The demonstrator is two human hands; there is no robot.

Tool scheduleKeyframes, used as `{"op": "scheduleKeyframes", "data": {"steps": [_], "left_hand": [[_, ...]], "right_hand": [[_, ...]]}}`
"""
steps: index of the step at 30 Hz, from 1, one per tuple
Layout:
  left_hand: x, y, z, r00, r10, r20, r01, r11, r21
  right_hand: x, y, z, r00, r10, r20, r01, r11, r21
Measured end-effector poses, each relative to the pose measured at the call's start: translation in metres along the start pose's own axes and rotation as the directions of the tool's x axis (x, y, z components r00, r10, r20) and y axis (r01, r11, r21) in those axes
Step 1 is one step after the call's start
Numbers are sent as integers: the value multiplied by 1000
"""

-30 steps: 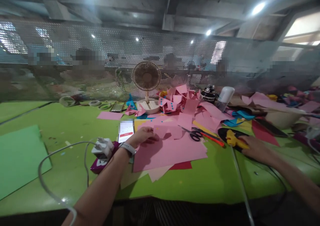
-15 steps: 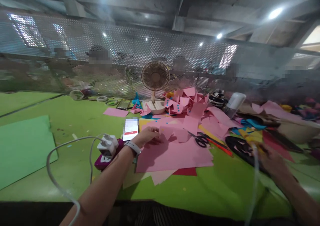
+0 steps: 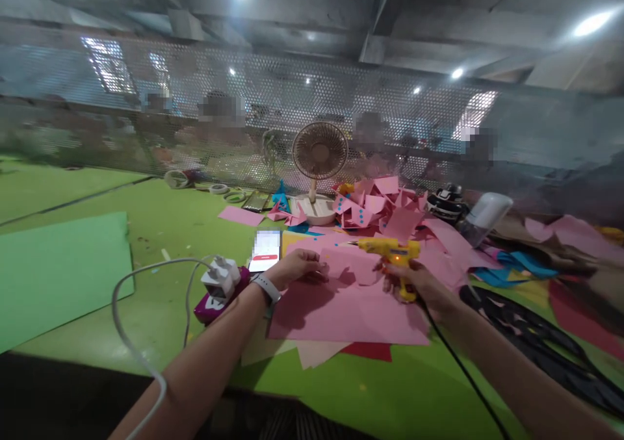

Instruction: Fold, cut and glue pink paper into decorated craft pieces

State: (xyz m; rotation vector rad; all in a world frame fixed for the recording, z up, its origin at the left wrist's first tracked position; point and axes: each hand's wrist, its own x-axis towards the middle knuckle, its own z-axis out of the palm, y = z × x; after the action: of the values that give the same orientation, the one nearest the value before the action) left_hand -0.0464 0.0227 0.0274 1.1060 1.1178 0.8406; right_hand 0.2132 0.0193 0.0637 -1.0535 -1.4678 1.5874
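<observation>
Nearest to the camera, a white cable (image 3: 127,326) curves over the green table (image 3: 390,388) to a white plug (image 3: 221,276), which sits on a purple thing with a white mark that I cannot read.

The left hand (image 3: 297,268), with a watch (image 3: 266,289) on the wrist, has its fingers closed on the left edge of a small pink piece (image 3: 353,264). This piece lies on a big pink sheet (image 3: 351,313), in the middle of the table before the person. It looks thin, very light and easy to bend, so I judge that it slides or lifts with little force. Pressing it flat near the edge, away from the glue, seems the safe way to hold it.

The right hand (image 3: 422,287) is clenched around the grip of a yellow glue gun (image 3: 390,251). The nozzle points left, just above the small pink piece, and a small orange light shows on the body. The gun looks like hard plastic, light and stiff. I think the tip is hot, so the grip is the only good place to hold it. Its black cord (image 3: 458,368) runs back along the right arm and may pull a little. I can read no brand on it.

Just beyond the left hand lies a phone (image 3: 266,251); its screen is blurred. Farther off are a pile of pink pieces (image 3: 375,206) with blue dots and a small fan (image 3: 319,157).
</observation>
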Motion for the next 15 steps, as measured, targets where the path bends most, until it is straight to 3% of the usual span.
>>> {"op": "scheduleKeyframes", "data": {"steps": [6, 10, 15], "left_hand": [[0, -2, 1, 1000, 1, 0, -1, 1000, -17], [0, -1, 4, 1000, 22, 12, -21, 999, -25], [-1, 0, 5, 998, 59, 21, -59, 998, -10]], "right_hand": [[14, 26, 15, 994, -53, 100, 62, 994, -85], [12, 46, 10, 999, -39, 29, 42, 992, -123], [8, 44, 16, 1000, 13, -20, -16, 990, -143]]}}
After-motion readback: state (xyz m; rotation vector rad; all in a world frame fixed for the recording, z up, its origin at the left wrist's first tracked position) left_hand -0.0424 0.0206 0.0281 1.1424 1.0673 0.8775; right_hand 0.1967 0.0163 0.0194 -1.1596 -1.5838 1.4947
